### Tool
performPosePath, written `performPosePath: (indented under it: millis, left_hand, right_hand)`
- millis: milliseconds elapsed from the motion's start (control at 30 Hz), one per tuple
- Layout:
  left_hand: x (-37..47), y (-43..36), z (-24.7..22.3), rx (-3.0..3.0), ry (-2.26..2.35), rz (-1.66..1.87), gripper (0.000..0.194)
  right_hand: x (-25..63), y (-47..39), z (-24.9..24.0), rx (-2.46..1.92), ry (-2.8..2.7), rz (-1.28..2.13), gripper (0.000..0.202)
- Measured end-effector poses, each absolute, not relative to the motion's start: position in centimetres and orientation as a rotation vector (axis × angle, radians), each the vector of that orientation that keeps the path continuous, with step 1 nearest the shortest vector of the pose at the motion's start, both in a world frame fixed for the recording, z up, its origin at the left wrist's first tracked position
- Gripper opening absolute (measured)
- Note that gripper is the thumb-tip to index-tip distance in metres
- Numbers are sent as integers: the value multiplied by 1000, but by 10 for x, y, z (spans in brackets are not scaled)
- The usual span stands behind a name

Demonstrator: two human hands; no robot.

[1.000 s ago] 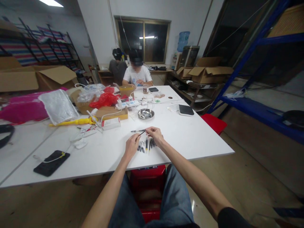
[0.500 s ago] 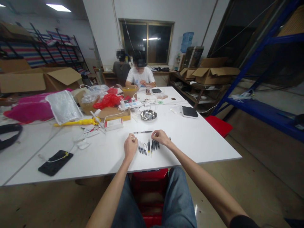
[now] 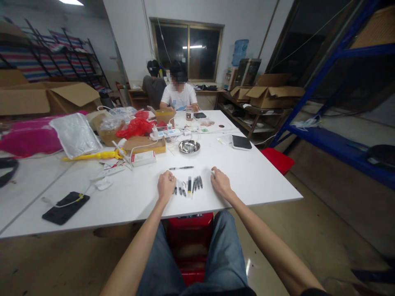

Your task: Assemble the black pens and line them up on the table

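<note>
My left hand [image 3: 166,186] is closed at the left end of a group of pen parts on the white table [image 3: 259,181]; what its fingers hold, if anything, is too small to make out. To the right of the parts, my right hand [image 3: 220,181] rests near the tabletop with its fingers pinched together, perhaps around something small and pale. Between the hands lie dark pen barrels [image 3: 198,182], pen refills [image 3: 189,185] with yellowish lower ends, and short black pen pieces [image 3: 182,191]. A whole pen [image 3: 181,167] lies crosswise just beyond them.
A shiny metal dish [image 3: 189,146] sits farther back. Leftward are a white-and-red box [image 3: 143,158], a power strip [image 3: 165,133], red plastic bags [image 3: 135,127] and a black phone [image 3: 66,208] with a cable. A black-topped device [image 3: 241,142] lies right. A person in white sits opposite.
My right hand has moved right, away from my left hand and off the pen parts, uncovering the barrels. My left hand stays closed beside the parts. The view has shifted slightly.
</note>
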State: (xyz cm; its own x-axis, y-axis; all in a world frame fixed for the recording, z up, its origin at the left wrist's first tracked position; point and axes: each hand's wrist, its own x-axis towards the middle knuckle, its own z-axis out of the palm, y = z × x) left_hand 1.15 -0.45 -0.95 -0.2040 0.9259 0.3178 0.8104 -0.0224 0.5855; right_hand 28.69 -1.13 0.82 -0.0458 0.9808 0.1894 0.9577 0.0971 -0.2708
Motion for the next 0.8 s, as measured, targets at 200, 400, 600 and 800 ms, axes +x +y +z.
performPosePath:
  millis: [200,400,600,800]
  left_hand:
    - [13,-7,-9,1913,2142,930,9]
    - [14,-8,-8,1918,2197,903,20]
    - [14,-7,-5,1850,2149,989,23]
    - [9,2,-11,1773,1992,1151,20]
  right_hand:
    - [284,-10,6,-1780,-2042,119,49]
    - [269,-10,8,-1476,-2118,345,51]
    - [258,2,6,-1328,-1957,423,34]
    - [243,54,-1,-1330,-1941,521,31]
